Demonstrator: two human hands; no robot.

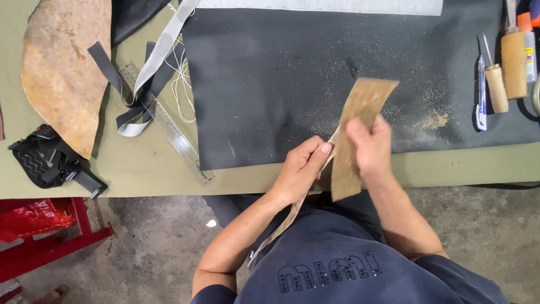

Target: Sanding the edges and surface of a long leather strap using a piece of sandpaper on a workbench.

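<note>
— Hands? 
— Left hand (302, 164) pinches a long tan leather strap (292, 211) taut at the surface edge; right hand (368, 147) presses a folded brown sandpaper sheet (360, 121) against it, probably abrading.
— Hence dust on the black mat (270, 79).

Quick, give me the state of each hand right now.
Left hand: closed, pinching a thin tan strap at its edge.
Right hand: closed on a brown sandpaper sheet, folded over the strap.
</note>
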